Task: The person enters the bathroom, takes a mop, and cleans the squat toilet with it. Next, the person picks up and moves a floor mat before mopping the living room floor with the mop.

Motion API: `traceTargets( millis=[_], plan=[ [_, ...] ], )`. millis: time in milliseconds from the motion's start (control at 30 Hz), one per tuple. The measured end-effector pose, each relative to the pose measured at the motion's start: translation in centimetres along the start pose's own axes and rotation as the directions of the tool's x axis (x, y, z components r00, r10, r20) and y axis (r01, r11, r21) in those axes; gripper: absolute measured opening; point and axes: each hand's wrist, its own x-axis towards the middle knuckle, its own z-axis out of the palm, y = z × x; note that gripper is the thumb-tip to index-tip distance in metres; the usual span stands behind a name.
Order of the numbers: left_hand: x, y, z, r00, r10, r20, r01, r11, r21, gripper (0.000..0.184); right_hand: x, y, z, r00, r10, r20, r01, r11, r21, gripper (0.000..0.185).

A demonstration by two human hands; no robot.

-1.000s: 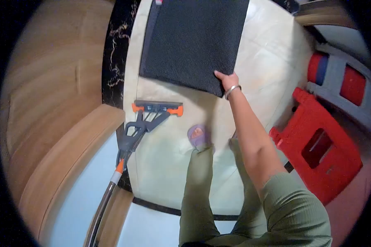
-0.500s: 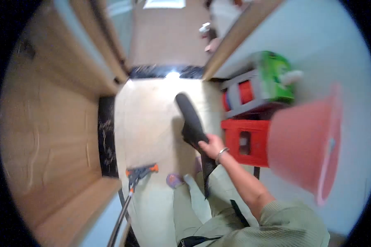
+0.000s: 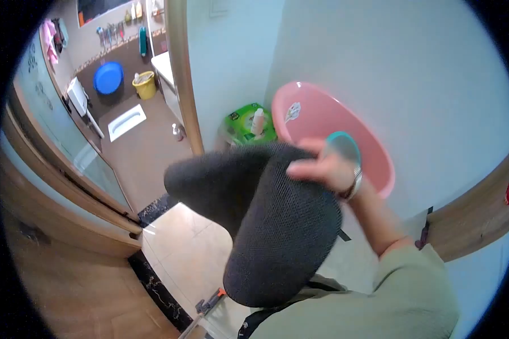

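Observation:
My right hand, with a metal bracelet at the wrist, grips a dark grey textured mat by its upper edge. The mat hangs folded in front of my body, its two lobes drooping to the left and downward. Behind the hand is a large pink tub with a teal round item in it. Below the mat, a mop head with an orange end lies on the pale tiled floor. My left hand is outside the view.
A green package with a bottle on it stands by the wall, left of the tub. Through the doorway are a squat toilet, a blue basin and a yellow bucket. A wooden door frame rises beside the opening.
The mat has been lifted from near the floor to chest height and now hangs folded. The view has swung up toward the doorway and the pink tub.

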Motion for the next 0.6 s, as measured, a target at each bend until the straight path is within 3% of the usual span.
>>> traceTargets(
  millis=[33, 67, 100, 133, 167, 200, 233, 267, 333, 467, 567, 600],
  plan=[
    [-1.0, 0.4, 0.5, 1.0, -0.008, 0.027, 0.008, 1.0, -0.015, 0.035, -0.8, -3.3, -2.0, 0.994, -0.015, -0.111, 0.031, 0.989, 0.146, 0.029],
    [-2.0, 0.6, 0.7, 0.999, -0.017, 0.051, 0.019, 1.0, -0.025, 0.035, -1.5, -5.7, -4.4, 0.969, -0.205, -0.135, 0.22, 0.97, 0.107, 0.031],
    [-3.0, 0.8, 1.0, 0.997, -0.024, 0.068, 0.027, 0.999, -0.031, 0.034, -2.0, -5.6, -9.6, 0.951, -0.263, -0.165, 0.275, 0.96, 0.055, 0.03],
    [-4.1, 1.0, 1.1, 0.995, -0.032, 0.09, 0.035, 0.999, -0.035, 0.034, -2.4, -5.4, -13.6, 0.755, -0.626, -0.196, 0.63, 0.775, -0.047, 0.027],
    [-4.6, 1.1, 1.2, 0.994, -0.037, 0.105, 0.041, 0.999, -0.031, 0.034, -3.5, -8.2, -15.0, 0.854, -0.262, -0.45, 0.411, 0.869, 0.275, 0.026],
    [-5.3, 1.4, 1.1, 0.993, -0.043, 0.112, 0.047, 0.998, -0.035, 0.033, -5.1, -9.5, -16.8, 0.871, -0.205, -0.446, 0.382, 0.854, 0.354, 0.025],
    [-5.7, 1.4, 1.0, 0.991, -0.049, 0.122, 0.054, 0.998, -0.036, 0.033, -6.5, -9.7, -17.9, 0.734, -0.283, -0.617, 0.526, 0.812, 0.254, 0.025],
    [-6.1, 1.5, 1.1, 0.991, -0.049, 0.128, 0.054, 0.998, -0.034, 0.033, -7.8, -10.2, -18.9, 0.688, -0.26, -0.678, 0.537, 0.811, 0.234, 0.025],
    [-6.6, 1.5, 0.7, 0.989, -0.054, 0.136, 0.059, 0.998, -0.031, 0.032, -10.7, -7.0, -27.6, 0.829, -0.164, -0.534, 0.394, 0.85, 0.35, 0.027],
    [-5.6, 0.6, -0.4, 0.989, -0.058, 0.137, 0.06, 0.998, -0.011, 0.031, -15.7, 1.7, -34.0, 0.846, 0.096, -0.524, 0.139, 0.91, 0.391, 0.035],
    [-4.8, -0.3, -0.6, 0.985, -0.067, 0.159, 0.067, 0.998, 0.004, 0.03, -17.1, 10.4, -39.5, 0.781, 0.317, -0.538, -0.144, 0.93, 0.338, 0.045],
    [-4.5, -0.5, -0.4, 0.983, -0.072, 0.169, 0.071, 0.997, 0.011, 0.029, -17.4, 12.9, -40.4, 0.695, 0.302, -0.653, -0.272, 0.95, 0.151, 0.05]
  ],
)
